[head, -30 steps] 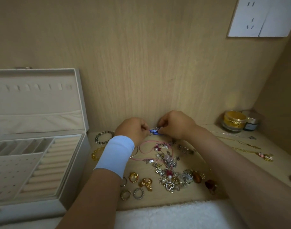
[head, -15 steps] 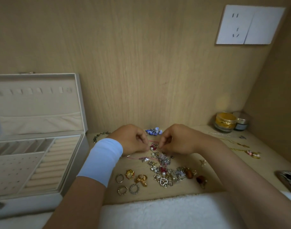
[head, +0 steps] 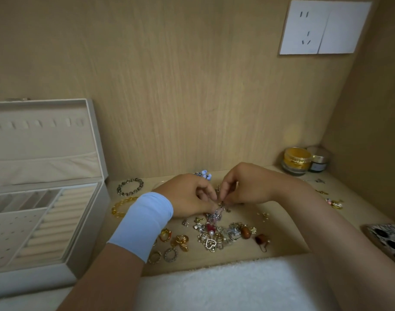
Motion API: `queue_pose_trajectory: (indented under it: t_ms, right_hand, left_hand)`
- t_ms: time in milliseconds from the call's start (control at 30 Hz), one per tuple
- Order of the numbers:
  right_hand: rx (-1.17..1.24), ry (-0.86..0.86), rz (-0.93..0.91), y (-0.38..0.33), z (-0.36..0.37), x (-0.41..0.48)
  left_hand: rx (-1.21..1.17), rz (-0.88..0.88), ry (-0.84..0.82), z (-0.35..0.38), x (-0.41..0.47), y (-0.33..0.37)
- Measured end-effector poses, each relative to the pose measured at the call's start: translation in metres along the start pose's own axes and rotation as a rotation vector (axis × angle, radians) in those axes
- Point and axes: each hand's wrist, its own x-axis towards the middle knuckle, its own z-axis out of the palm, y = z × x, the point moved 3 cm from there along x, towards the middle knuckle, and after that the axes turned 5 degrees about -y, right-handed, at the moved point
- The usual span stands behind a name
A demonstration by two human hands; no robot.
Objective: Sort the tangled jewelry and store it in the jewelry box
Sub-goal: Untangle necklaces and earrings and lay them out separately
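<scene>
Untangling step: my left hand (head: 187, 196) and right hand (head: 248, 187) pinch the tangle (head: 215, 216) between them — next, separate one piece gently.

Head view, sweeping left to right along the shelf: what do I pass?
jewelry box → dark bead bracelet → left hand → right hand, both pinching at the tangled jewelry → gold-lidded jar → small dark jar → patterned phone

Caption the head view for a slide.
Left hand and right hand pinch tangled jewelry beside open jewelry box.
</scene>
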Motion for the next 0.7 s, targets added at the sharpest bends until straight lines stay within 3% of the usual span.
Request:
queue_pose_trajectory:
  t_ms: [233,467,700]
  right_hand:
    - [-0.072,-0.082,0.023,-0.004,0.015,0.003]
    - [-0.003,0.002,0.017,-0.009,0.015,0.007]
    - [0.115,0.019,-0.038,-0.013,0.027,0.014]
  left_hand:
    - [-0.009,0.002,-0.019,0.000,0.002,-0.010]
    - [-0.029,-0.049,-0.070,-0.003,0.003,-0.014]
    - [-0.161,-0.049,0.052,-0.006,0.002,-0.020]
